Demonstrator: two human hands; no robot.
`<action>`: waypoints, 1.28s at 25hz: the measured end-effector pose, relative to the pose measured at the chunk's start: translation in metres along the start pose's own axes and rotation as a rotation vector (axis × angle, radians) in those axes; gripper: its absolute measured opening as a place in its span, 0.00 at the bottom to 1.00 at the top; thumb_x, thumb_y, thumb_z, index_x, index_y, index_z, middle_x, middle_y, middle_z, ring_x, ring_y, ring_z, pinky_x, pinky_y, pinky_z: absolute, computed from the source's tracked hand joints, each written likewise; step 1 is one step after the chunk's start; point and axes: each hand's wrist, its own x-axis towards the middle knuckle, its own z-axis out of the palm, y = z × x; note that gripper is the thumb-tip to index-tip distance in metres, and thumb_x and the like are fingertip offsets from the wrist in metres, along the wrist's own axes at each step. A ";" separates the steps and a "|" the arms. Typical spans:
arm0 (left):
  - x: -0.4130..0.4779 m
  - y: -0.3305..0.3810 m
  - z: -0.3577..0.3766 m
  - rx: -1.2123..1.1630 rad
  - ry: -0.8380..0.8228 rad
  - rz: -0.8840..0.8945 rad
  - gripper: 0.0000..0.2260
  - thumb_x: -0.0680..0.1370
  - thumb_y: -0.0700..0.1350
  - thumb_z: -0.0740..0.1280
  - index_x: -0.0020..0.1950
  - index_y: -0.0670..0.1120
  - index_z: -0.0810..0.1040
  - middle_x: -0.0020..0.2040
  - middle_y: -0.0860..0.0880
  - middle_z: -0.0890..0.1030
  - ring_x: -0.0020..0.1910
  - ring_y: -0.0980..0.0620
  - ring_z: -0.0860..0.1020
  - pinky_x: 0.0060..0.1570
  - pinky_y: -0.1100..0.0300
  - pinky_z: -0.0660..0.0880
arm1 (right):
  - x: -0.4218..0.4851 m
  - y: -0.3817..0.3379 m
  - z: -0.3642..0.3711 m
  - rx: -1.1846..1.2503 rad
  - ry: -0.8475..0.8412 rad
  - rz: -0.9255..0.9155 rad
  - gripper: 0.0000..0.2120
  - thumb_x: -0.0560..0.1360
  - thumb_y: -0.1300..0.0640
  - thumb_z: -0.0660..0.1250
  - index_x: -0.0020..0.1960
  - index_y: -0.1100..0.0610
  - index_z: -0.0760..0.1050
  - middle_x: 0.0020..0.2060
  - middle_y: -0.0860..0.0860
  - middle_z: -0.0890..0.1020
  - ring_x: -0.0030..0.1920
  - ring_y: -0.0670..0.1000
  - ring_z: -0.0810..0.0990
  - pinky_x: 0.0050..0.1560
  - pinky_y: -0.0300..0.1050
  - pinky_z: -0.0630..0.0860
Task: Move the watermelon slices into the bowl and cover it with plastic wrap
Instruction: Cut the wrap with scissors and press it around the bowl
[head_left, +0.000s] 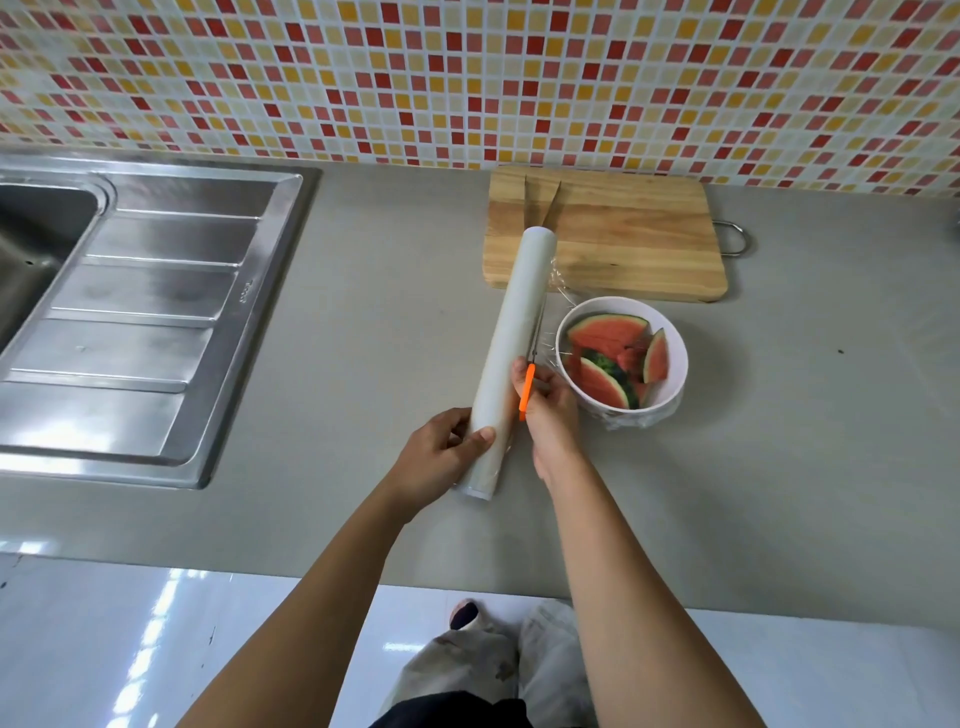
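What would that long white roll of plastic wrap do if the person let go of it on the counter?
The plastic wrap roll is a smooth cylinder lying on the flat counter, so it would probably roll. It looks stiff and fairly light, since the left hand steadies it alone. The film joining it to the bowl might tug.

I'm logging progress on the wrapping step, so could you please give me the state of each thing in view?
bowl: holds the slices, film over it
watermelon slices: in the bowl
plastic wrap roll: on the counter, film uncut
scissors: at the film
left hand: grips the roll
right hand: holds the scissors
cutting board: bare
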 end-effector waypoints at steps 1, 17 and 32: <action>0.000 -0.001 -0.002 -0.002 -0.008 -0.006 0.18 0.71 0.58 0.64 0.58 0.53 0.76 0.48 0.51 0.78 0.43 0.55 0.76 0.41 0.62 0.73 | 0.001 -0.001 0.001 0.002 0.005 0.007 0.08 0.71 0.51 0.71 0.38 0.52 0.75 0.32 0.45 0.78 0.34 0.40 0.75 0.40 0.36 0.72; -0.001 -0.010 -0.012 -0.077 -0.088 -0.048 0.22 0.71 0.58 0.64 0.63 0.51 0.75 0.55 0.48 0.80 0.54 0.47 0.77 0.52 0.51 0.76 | 0.005 -0.006 0.009 -0.009 0.038 0.005 0.10 0.72 0.51 0.71 0.35 0.52 0.74 0.29 0.43 0.75 0.32 0.40 0.72 0.36 0.33 0.69; 0.007 -0.015 -0.005 -0.247 -0.108 -0.056 0.12 0.77 0.53 0.63 0.58 0.51 0.78 0.53 0.44 0.79 0.57 0.40 0.76 0.54 0.50 0.74 | -0.022 0.008 0.003 -0.094 -0.054 -0.082 0.05 0.73 0.51 0.68 0.41 0.52 0.78 0.35 0.46 0.80 0.39 0.44 0.77 0.46 0.44 0.73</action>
